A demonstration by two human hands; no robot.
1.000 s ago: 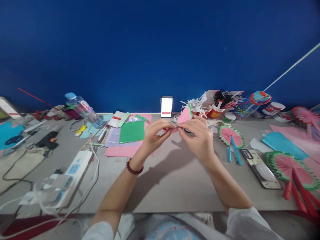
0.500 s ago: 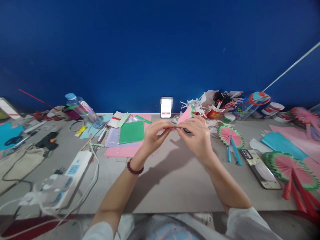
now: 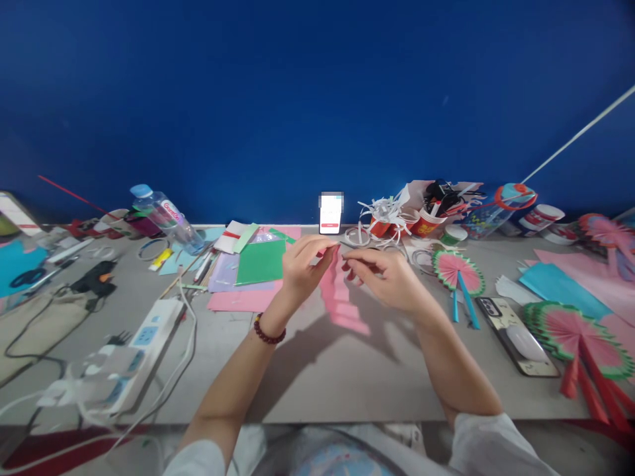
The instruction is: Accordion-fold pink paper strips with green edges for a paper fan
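My left hand (image 3: 307, 264) is closed, its thumb and fingers pinching the top end of a strip of pink pleated paper (image 3: 342, 307). The strip hangs down below the fingertips, its zigzag creases showing, and its lower end slants to the right over the table. My right hand (image 3: 380, 274) is just right of the strip's upper part. Its fingers are half curled and loosely apart, with the tips very close to the paper's edge; nothing shows between them. A bracelet of dark red beads (image 3: 269, 330) circles my left wrist.
A lit phone (image 3: 330, 213) leans against the blue wall. Green sheet (image 3: 262, 262) and other papers lie left, beside a bottle (image 3: 169, 215) and power strip (image 3: 149, 350). Right are paper cups (image 3: 429, 223), a small watermelon fan (image 3: 457, 270), a larger fan (image 3: 578, 337) and a second phone (image 3: 538, 362).
The pink paper, earlier pointing up behind my right hand with a green edge showing, now hangs below my left hand. My right fingertips have moved apart from the left ones and opened slightly.
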